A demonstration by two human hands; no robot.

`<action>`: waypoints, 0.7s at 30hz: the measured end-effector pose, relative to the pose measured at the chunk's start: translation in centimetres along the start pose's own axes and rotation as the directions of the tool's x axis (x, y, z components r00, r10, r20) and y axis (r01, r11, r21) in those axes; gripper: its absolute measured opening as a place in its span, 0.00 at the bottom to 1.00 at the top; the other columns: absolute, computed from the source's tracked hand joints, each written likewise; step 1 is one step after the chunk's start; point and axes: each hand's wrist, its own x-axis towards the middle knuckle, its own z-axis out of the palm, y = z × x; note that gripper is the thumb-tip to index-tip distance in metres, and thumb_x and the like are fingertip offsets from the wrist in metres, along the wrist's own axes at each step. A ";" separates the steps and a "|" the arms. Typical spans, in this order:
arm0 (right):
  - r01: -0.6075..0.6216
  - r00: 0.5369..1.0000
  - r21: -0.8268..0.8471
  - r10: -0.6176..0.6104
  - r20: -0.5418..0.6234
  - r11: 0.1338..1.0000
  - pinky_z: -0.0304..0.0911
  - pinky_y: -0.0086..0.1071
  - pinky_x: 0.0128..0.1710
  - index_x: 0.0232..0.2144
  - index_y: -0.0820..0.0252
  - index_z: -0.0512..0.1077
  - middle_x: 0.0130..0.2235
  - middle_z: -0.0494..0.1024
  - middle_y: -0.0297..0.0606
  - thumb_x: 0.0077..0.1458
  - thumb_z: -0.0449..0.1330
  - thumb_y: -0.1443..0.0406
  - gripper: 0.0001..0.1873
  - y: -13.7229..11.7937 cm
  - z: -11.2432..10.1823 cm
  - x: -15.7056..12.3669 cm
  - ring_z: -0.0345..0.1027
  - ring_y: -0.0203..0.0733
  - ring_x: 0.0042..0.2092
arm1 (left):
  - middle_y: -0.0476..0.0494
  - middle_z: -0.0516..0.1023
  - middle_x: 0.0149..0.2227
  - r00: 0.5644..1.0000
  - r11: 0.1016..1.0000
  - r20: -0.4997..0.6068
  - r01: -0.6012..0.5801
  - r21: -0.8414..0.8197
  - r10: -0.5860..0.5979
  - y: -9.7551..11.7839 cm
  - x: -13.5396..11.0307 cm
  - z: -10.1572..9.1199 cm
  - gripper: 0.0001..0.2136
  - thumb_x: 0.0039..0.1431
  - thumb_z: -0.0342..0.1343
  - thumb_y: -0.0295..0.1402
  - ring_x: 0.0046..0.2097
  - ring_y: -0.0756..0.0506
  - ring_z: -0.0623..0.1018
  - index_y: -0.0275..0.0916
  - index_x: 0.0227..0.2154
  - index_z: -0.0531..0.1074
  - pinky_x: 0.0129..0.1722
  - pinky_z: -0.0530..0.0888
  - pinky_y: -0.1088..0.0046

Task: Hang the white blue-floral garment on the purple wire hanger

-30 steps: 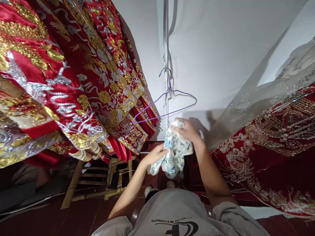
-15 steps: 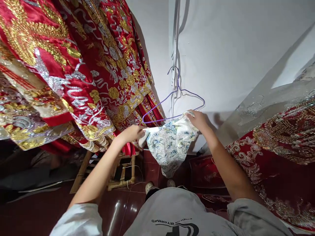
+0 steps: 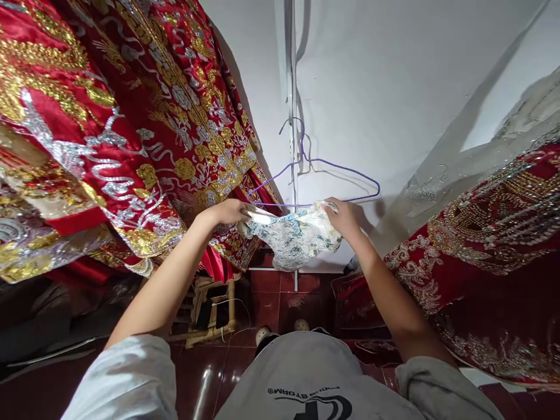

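Note:
A small white garment with a blue and yellow floral print (image 3: 295, 236) is stretched between my two hands, in front of the wall. My left hand (image 3: 231, 212) is closed on its left upper edge, and my right hand (image 3: 342, 217) grips its right upper edge. Directly behind and above the garment is a purple clothes hanger (image 3: 336, 166), its hook up by a metal upright. The hanger's lower bar passes just behind the garment's top edge; whether the two touch I cannot tell. My fingertips are partly hidden by the cloth.
Red robes with gold and silver embroidery (image 3: 179, 116) hang at the left. A red beaded gown (image 3: 494, 233) stands at the right. A metal upright (image 3: 289, 64) runs along the white wall. Low at the left is a wooden stool (image 3: 213, 332) with a pale cord.
Both hands have moved slightly left in view with the garment, whose lower part has swung up and looks shorter. The hanger now appears wider and more level. The view has shifted somewhat right.

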 end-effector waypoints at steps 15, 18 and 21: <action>0.052 0.997 -0.071 -0.056 -0.058 0.996 0.72 0.42 0.36 0.68 0.52 0.63 0.42 0.82 0.44 0.52 0.68 0.55 0.42 -2.9 -3.8 -3.7 0.74 0.49 0.35 | 0.40 0.81 0.44 0.848 0.848 -0.269 -0.506 -0.158 0.456 5.5 -0.7 -2.2 0.19 0.41 0.56 0.20 0.52 0.33 0.76 0.40 0.38 0.78 0.62 0.66 0.53; -0.034 0.979 -0.089 0.015 -0.205 0.995 0.70 0.41 0.33 0.63 0.57 0.69 0.36 0.81 0.43 0.53 0.66 0.55 0.37 -0.4 -7.2 -2.3 0.74 0.49 0.34 | 0.41 0.79 0.41 0.843 0.852 -0.275 -0.508 -0.126 0.462 5.3 0.1 -2.4 0.14 0.46 0.56 0.22 0.50 0.35 0.77 0.40 0.37 0.77 0.60 0.69 0.55; -0.015 0.989 0.066 0.024 -0.146 0.998 0.70 0.41 0.34 0.39 0.58 0.82 0.31 0.80 0.42 0.50 0.68 0.50 0.20 1.3 -9.8 -0.7 0.75 0.50 0.35 | 0.41 0.77 0.37 0.796 0.848 -0.471 -0.504 -0.165 0.380 5.4 0.9 -1.8 0.09 0.55 0.54 0.27 0.48 0.38 0.77 0.41 0.38 0.75 0.54 0.73 0.59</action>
